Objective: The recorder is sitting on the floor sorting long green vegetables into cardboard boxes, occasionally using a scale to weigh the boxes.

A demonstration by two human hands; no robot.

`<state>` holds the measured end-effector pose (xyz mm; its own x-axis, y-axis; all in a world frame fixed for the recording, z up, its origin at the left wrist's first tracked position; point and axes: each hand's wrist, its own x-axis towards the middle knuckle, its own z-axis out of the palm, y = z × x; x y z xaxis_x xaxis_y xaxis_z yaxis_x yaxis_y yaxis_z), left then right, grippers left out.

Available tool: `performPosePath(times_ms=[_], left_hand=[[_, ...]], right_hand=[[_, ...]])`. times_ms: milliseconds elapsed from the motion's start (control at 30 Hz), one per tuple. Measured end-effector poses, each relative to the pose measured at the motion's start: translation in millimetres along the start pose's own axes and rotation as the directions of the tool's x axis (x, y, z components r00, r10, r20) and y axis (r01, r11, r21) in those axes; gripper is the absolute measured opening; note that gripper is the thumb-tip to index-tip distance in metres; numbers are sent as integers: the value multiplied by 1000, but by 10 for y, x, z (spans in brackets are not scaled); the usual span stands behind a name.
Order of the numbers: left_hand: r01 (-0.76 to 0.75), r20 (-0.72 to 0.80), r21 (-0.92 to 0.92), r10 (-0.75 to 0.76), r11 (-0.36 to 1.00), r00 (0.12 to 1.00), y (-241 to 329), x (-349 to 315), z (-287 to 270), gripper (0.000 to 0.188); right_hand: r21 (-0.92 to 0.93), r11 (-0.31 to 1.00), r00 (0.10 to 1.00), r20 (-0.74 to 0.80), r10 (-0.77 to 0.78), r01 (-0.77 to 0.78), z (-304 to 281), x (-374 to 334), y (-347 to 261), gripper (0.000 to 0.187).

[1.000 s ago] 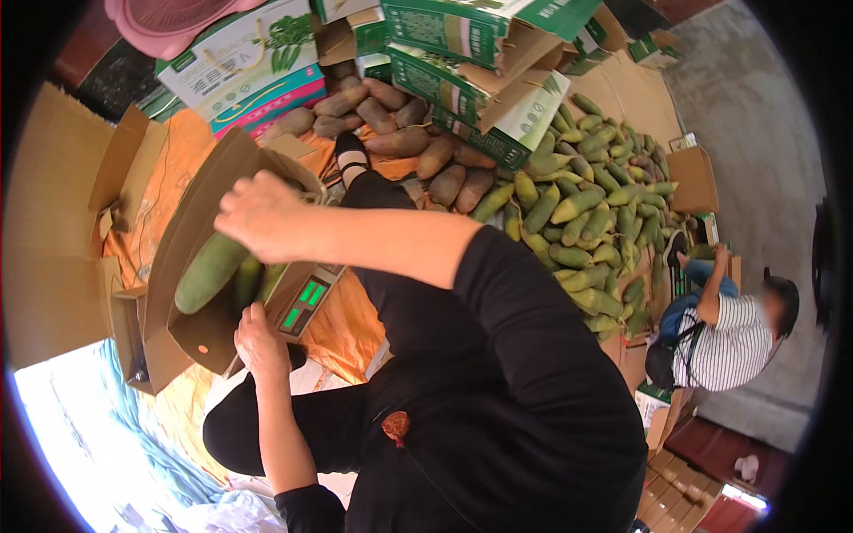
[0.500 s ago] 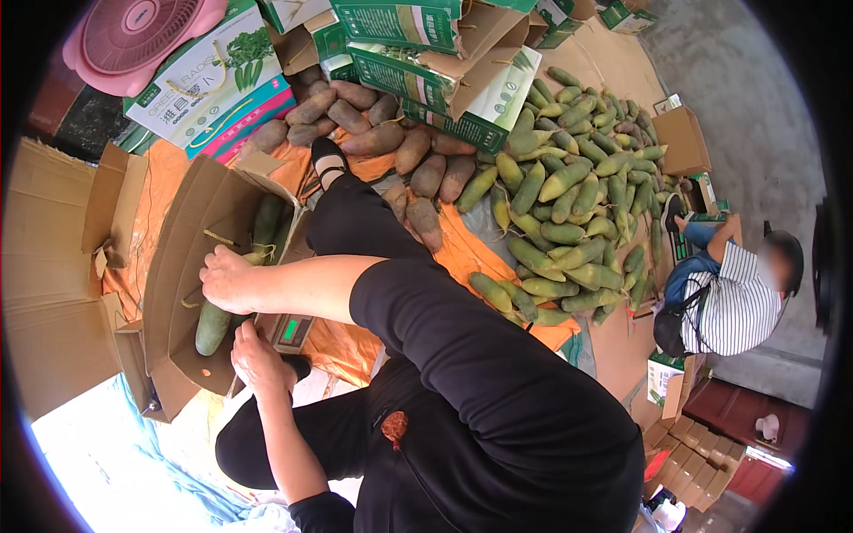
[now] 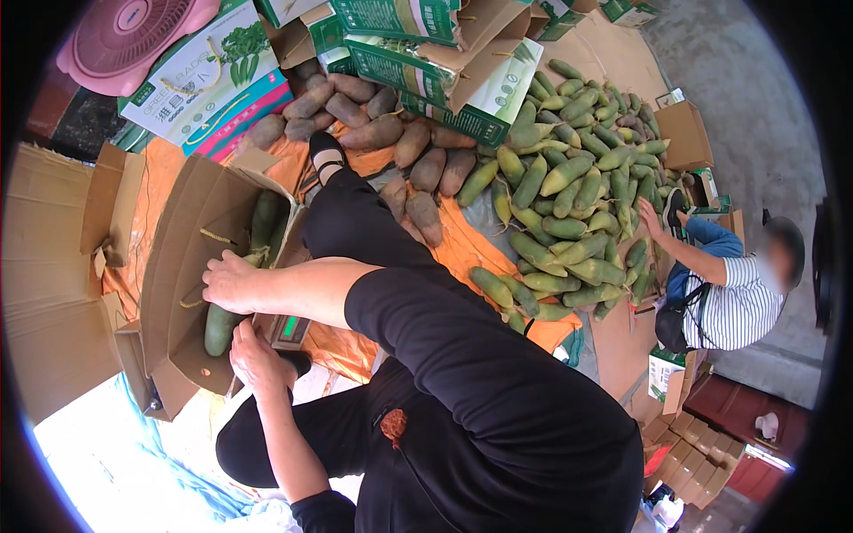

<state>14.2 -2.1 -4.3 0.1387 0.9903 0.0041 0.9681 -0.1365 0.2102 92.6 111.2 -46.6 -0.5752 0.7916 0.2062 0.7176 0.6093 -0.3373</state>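
Note:
An open cardboard box (image 3: 185,222) stands at the left with green radishes inside. My right hand (image 3: 233,282) reaches over its side, fingers curled round a green radish (image 3: 222,329) that lies slanted. Another green radish (image 3: 265,220) rests deeper in the box, and a yellow cord handle (image 3: 218,237) hangs on the inner wall. Low by the near wall, my left hand (image 3: 258,357) has its fingers bent close to the radish's lower end. What those fingers grip is hidden. A scale with a lit green display (image 3: 290,329) sits beside the box, partly covered by my arm.
Reddish-brown radishes (image 3: 378,132) and a large heap of green radishes (image 3: 569,204) lie on orange sheeting. Printed cartons (image 3: 400,67) and a pink fan (image 3: 133,35) stand at the back. A person in a striped shirt (image 3: 733,306) sits at the right. An open flap (image 3: 53,275) spreads leftmost.
The radish under my right hand has shifted slightly right; both my hands stay nearly in place. The person at the right has stretched an arm out to the green heap.

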Motion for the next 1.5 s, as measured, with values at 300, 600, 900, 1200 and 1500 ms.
performPosePath(times_ms=[300, 600, 900, 1200, 1500], left_hand=[[29, 24, 25, -30, 999, 999, -84, -5, 80, 11], [-4, -1, 41, 4, 999, 1000, -61, -13, 46, 18], [9, -7, 66, -8, 998, 1000, -60, -47, 80, 18], [12, 17, 110, -14, 994, 1000, -79, -38, 116, 22], [3, -30, 148, 1, 989, 1000, -194, -72, 97, 24]], right_hand=[[521, 854, 999, 33, -4, -14, -1241, -68, 78, 31], [744, 566, 819, -44, 572, -355, -1733, -1796, 1484, 23], [-118, 418, 299, 530, 793, -901, -269, -4558, 1775, 26], [-103, 285, 113, 751, 650, -953, -296, -5412, 1163, 46], [-66, 152, -14, 947, 320, -986, -220, -5548, 930, 52]])
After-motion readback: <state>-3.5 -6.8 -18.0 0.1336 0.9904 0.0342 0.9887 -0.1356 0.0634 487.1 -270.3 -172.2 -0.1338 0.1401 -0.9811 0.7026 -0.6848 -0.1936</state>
